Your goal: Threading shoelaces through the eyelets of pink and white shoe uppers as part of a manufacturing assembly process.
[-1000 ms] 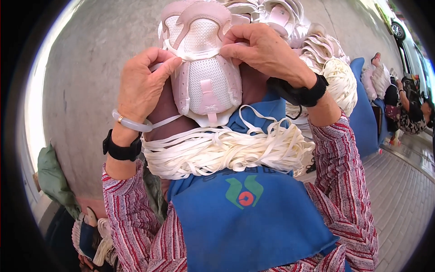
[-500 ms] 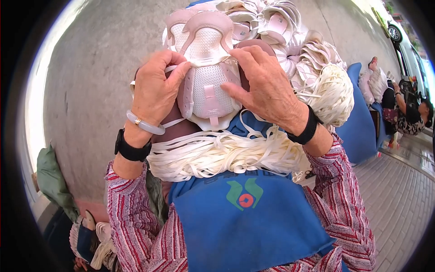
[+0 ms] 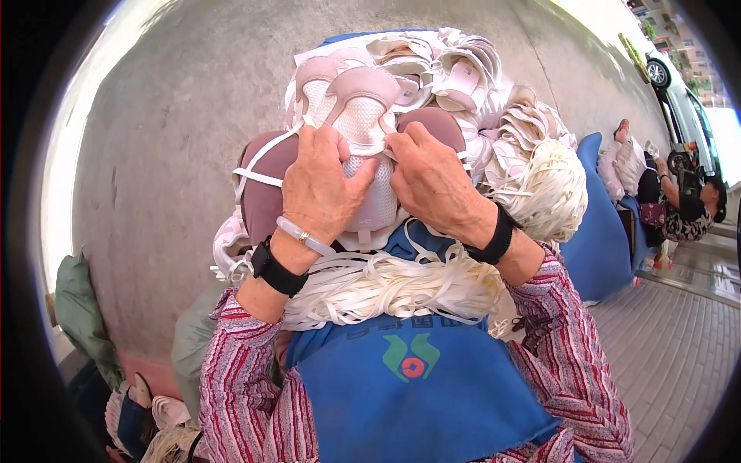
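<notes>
A pink and white mesh shoe upper (image 3: 364,112) lies in front of me, its padded collar pointing away. My left hand (image 3: 324,181) is closed in a pinch at the upper's left edge, where a white shoelace (image 3: 266,158) runs out from the fingers and loops to the left. Across from it, my right hand (image 3: 436,181) pinches the upper's right edge; whether a lace end is also in those fingers is hidden. Under the upper shows a mauve rounded surface (image 3: 266,193). A thick bundle of white laces (image 3: 386,285) rests across my lap on the blue apron (image 3: 424,401).
Stacked uppers (image 3: 467,73) stand behind, with more uppers (image 3: 532,131) and a ball of white laces (image 3: 544,189) to the right. A green bag (image 3: 81,301) lies at far left. Beyond a blue cloth (image 3: 598,231), another person (image 3: 695,212) sits near a parked vehicle (image 3: 679,100).
My left hand has moved right over the upper, closer to my right hand. The right hand's fingers have closed to a pinch. The lace now stretches left over the mauve surface.
</notes>
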